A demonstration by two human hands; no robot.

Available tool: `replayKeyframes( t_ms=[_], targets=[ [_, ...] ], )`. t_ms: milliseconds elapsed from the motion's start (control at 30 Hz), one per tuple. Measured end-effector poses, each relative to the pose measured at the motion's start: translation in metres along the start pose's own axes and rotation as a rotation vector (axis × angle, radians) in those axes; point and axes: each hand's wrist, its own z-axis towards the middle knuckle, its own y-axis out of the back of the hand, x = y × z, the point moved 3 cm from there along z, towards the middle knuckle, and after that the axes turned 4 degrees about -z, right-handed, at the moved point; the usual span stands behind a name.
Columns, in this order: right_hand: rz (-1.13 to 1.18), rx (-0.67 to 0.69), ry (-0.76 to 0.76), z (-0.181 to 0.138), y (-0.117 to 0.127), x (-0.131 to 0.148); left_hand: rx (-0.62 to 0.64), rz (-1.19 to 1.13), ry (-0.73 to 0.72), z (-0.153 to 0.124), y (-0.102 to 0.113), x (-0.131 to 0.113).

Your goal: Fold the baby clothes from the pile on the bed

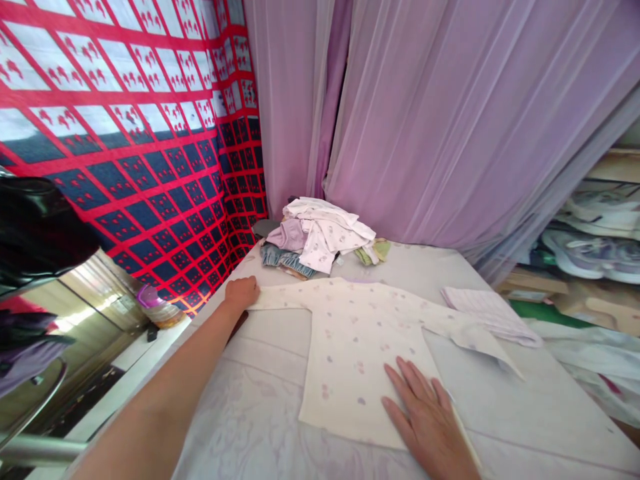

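A cream long-sleeved shirt (355, 347) with small printed motifs lies spread out on the covered table (260, 373), neckline away from me. My left hand (243, 293) is closed around the cuff of its left-side sleeve, which is stretched out sideways. Low on the shirt's right side, my right hand (425, 417) rests flat with fingers apart. The right-side sleeve extends outward, its end bent toward me. Beyond that sleeve lies a folded pale pink striped cloth (493, 313).
A heap of clothes (320, 233) sits at the table's far end, against purple curtains (440, 120). A red and navy patterned cloth (165, 153) hangs at left. Shoes (595, 247) on shelving stand at right, with plastic bags (595, 373) below. A clear jar (159, 307) stands at lower left.
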Motion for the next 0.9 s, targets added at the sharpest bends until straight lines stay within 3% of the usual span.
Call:
replayKeyframes(
  t_ms=[167, 333, 467, 600, 733, 900],
  targets=[
    [0.012, 0.033, -0.018, 0.0, -0.001, -0.001, -0.089, -0.112, -0.204, -0.007, 0.0, -0.032],
    [0.03, 0.053, -0.027, 0.001, 0.0, 0.0, -0.072, -0.277, -0.461, -0.025, -0.019, -0.069],
    [0.043, 0.053, -0.027, -0.002, -0.003, -0.001, -0.132, -0.337, -0.463, -0.038, -0.029, -0.077],
    [0.08, 0.053, -0.043, 0.001, 0.003, -0.004, -0.268, -0.382, -0.404, -0.054, -0.026, -0.066],
    [0.168, 0.035, -0.033, 0.042, 0.034, 0.018, -0.277, -0.299, -0.359, -0.067, -0.021, -0.049],
    [0.31, 0.105, 0.09, 0.141, 0.061, 0.092, -0.225, -0.214, -0.323, -0.071, -0.025, -0.033]
  ],
)
